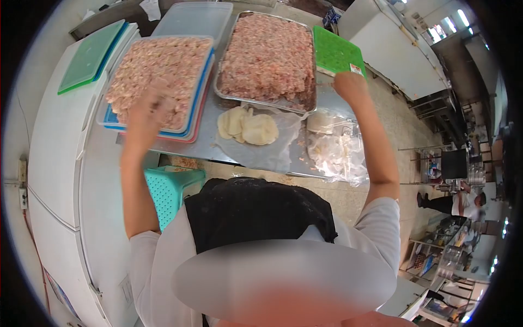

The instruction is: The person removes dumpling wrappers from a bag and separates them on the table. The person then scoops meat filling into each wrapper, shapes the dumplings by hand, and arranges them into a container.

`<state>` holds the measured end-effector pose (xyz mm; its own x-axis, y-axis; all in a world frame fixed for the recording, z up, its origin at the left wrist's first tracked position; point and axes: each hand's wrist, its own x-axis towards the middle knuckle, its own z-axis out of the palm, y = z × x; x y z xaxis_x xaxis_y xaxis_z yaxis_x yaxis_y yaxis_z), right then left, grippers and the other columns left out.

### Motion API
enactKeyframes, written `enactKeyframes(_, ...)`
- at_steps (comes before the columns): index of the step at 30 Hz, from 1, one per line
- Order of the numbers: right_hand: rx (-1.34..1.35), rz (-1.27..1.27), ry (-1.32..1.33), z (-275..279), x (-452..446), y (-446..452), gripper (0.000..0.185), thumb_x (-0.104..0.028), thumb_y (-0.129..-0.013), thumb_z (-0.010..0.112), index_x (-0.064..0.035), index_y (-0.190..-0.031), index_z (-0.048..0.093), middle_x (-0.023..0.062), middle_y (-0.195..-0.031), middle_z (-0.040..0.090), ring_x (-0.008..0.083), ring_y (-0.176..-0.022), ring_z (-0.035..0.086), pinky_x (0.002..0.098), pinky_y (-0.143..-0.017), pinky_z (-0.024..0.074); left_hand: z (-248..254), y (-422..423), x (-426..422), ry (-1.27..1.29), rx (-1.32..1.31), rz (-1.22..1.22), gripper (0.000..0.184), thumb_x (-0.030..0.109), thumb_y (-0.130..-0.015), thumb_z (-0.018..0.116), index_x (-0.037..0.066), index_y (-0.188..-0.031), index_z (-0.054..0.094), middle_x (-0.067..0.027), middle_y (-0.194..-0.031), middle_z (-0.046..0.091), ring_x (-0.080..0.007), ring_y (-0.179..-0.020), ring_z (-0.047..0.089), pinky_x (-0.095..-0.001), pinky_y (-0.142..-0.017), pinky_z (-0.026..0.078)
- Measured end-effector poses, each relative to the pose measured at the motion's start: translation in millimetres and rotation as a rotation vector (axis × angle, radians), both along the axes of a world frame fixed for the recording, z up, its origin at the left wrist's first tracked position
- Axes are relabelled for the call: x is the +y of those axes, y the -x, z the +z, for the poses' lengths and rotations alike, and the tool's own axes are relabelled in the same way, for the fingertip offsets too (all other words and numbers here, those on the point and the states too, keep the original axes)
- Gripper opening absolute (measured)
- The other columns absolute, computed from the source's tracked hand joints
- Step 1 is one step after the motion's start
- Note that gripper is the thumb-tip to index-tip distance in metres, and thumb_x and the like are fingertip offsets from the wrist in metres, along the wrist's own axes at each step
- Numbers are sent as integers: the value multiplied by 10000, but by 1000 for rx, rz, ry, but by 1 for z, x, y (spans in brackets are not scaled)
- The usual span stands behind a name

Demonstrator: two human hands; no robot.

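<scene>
My left hand [150,106], blurred by motion, is over the near part of a plastic container filled with small meat dumplings [163,62]. Its fingers are too smeared to read. My right hand [351,86] is closed in a fist at the right side of a metal tray [264,103]. A thin tool [325,84], its kind unclear, sticks out of that fist toward the tray. Ground meat mixture [267,52] fills most of the tray, with a dug-out patch at its near right corner. Round pale dough wrappers [259,129] lie on a plastic sheet [272,155] in front.
Plastic-bagged wrappers [335,144] sit at the table's near right. A green lidded container [338,52] stands behind my right hand. A clear lid [193,22] lies at the back. A white chest freezer [60,141] is on the left, a turquoise stool [169,188] below. Another person [455,204] stands far right.
</scene>
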<state>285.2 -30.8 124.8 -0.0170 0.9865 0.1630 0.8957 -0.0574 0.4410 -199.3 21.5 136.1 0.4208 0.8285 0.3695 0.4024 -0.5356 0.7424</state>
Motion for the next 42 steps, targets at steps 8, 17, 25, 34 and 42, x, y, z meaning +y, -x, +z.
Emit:
enactKeyframes(8,-33,297,221,-56,8,12,149,-122,-739,568,-102,-668,698,99,-696,669,252,-663,672,377,-526,513,-146,-169,-43,-89,226,-370,313,137,-767,632,16,-1051,585,-157,-979,591,-350,-998,551,-408,-897,443)
enactKeyframes(17,311,225,412,-63,-26,-7,182,-138,-814,521,-45,-754,666,175,-763,659,322,-730,654,433,-626,519,-188,-147,-40,332,-88,-102,214,189,-865,596,12,-953,678,-129,-1127,611,-263,-1024,586,-349,-890,450)
enactKeyframes(25,1361,-19,434,-100,-33,-37,257,-299,-909,567,-85,-898,709,39,-561,542,147,-479,486,303,-491,400,-149,-177,-14,796,-943,91,356,250,-923,585,-16,-1159,579,-102,-1099,635,-172,-992,612,-295,-852,491)
enactKeyframes(34,2071,-106,272,-60,-4,46,291,-312,-942,555,-61,-949,701,-27,-612,494,79,-528,415,247,-486,338,-94,-230,34,930,-1100,-34,347,207,-939,535,-59,-1163,531,-148,-1083,624,-241,-930,639,-346,-807,532)
enactKeyframes(42,1048,179,93,-38,5,69,266,-218,-891,581,-44,-1085,636,174,-887,637,347,-784,626,434,-706,498,-86,-210,78,869,-1517,-64,649,548,-934,363,-38,-1186,482,-192,-1133,570,-345,-1075,554,-466,-971,420)
